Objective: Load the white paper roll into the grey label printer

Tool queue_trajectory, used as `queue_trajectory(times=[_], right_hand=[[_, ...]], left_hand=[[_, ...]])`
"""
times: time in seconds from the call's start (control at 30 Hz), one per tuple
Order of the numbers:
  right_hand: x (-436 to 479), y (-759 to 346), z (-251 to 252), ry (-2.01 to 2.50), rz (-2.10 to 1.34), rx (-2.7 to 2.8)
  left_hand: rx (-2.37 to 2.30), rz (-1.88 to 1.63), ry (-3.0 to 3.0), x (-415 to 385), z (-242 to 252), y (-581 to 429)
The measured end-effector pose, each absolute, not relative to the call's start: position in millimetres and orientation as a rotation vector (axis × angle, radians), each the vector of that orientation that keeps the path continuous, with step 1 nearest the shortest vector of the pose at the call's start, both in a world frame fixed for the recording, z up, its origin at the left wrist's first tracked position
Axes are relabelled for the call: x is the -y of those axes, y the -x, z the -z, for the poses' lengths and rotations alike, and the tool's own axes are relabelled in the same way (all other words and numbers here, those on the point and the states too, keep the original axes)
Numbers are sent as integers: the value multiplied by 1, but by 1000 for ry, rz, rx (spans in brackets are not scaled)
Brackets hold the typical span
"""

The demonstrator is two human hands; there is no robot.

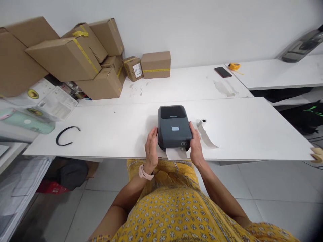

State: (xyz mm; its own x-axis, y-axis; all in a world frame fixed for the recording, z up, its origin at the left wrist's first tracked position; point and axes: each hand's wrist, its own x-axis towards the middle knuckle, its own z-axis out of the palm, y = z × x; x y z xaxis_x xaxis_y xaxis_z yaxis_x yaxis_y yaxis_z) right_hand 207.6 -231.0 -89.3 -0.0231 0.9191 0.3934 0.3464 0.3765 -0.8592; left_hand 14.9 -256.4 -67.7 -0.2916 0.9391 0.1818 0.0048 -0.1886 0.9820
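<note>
A dark grey label printer (174,132) rests on the white table near its front edge, lid down. White paper (176,153) sticks out of its front and reaches the table edge. My left hand (151,148) lies along the printer's left side, fingers together and pointing away from me. On the opposite side, my right hand (195,144) presses against the casing, so the printer is held between both hands. To the right of my right hand lies a small paper roll (203,121), its loose strip (209,139) curling toward me.
Cardboard boxes (63,57) are piled at the back left, with a smaller box (155,65) against the wall. A black headband (62,136) and green bottle (27,121) lie left. A phone (222,72), tape measure (234,66) and dark transparent container (300,45) are at the back right.
</note>
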Motion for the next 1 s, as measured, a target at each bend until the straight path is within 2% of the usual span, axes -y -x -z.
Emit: queue_trajectory(times=[0.27,0.43,0.63,0.77,1.0], right_hand=[[135,-202,-2,935,-312,1648],[46,-195,-37,998,-298,1627],[-35,-194,-44,1105,-366,1683],[-39,-196,-48,1195,-408,1700],[3,-213,-54,980,-385,1845]], left_hand=[[-1261,-1790,-1221,181,26,1],[-1492,-1519,-1275,140,47,7],[-1577,-1395,-1307,143,73,1],[-1549,-1423,-1354,148,75,-1],[-1591,-1409,-1382,149,74,-4]])
